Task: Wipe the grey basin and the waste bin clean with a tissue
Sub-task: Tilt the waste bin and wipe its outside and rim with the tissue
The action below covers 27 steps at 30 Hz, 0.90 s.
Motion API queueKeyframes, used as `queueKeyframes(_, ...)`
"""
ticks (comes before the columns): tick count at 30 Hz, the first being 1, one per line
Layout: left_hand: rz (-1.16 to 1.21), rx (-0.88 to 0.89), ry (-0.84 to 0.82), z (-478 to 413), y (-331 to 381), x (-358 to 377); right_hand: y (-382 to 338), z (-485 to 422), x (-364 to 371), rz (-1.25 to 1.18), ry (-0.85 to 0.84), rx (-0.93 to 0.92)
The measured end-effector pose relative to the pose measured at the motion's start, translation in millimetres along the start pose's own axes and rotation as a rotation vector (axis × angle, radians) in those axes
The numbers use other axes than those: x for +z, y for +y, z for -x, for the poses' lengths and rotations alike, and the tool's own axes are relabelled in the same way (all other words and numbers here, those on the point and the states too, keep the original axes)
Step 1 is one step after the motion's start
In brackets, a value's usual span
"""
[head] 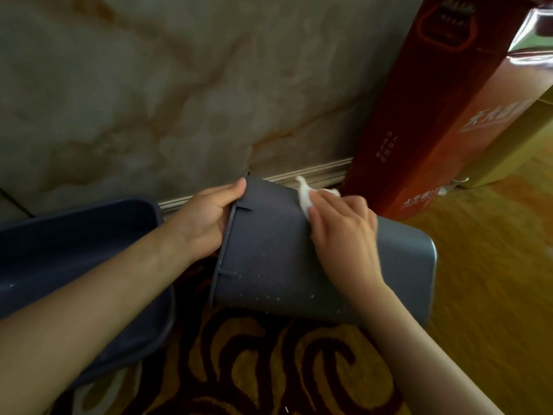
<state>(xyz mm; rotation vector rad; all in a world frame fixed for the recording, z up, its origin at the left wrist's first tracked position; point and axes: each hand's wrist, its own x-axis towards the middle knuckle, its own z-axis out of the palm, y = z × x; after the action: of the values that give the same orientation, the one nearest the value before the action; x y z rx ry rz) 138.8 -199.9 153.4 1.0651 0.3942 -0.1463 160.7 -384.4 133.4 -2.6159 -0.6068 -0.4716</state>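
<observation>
The grey waste bin (269, 259) lies on its side above the floor, its open rim to the left and its base to the right. My left hand (203, 220) grips that rim, thumb on the outside. My right hand (344, 235) presses a crumpled white tissue (305, 196) against the bin's upper outer wall. Pale specks dot the lower part of the wall. The grey basin (74, 250) sits at the left, partly hidden under my left forearm.
A marbled wall (179, 85) with a pale skirting strip (314, 175) runs close behind the bin. A tall red carton (419, 130) leans at the right, with a yellowish object beyond it. A brown-and-gold patterned floor (269, 369) lies below.
</observation>
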Motion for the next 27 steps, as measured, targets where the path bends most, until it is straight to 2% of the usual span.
queueKeyframes(7,-0.031,-0.012,-0.007,-15.0,10.6,2.5,74.0,40.2,-17.5,0.091,0.167,0.302)
queueKeyframes(13,-0.068,-0.092,-0.153,-12.0,14.8,-8.4,89.7,16.1,-16.9,0.044,0.181,0.334)
queueKeyframes(16,-0.036,-0.104,-0.164,-12.0,16.7,-8.3,74.2,-1.3,-21.6,-0.071,0.236,0.346)
queueKeyframes(18,-0.022,-0.106,-0.164,-13.6,18.0,-7.8,41.5,-8.1,-19.0,-0.177,0.272,0.262)
queueKeyframes(20,0.004,-0.121,-0.163,-14.4,17.8,-7.0,-1.3,-8.3,-9.2,-0.242,0.234,0.070)
queueKeyframes(23,0.050,-0.127,-0.193,-15.4,16.1,-5.8,-46.6,-0.9,13.9,-0.192,0.137,-0.187)
queueKeyframes(27,0.048,-0.134,-0.196,-17.2,15.6,-7.2,-68.0,10.2,32.4,-0.112,0.084,-0.146)
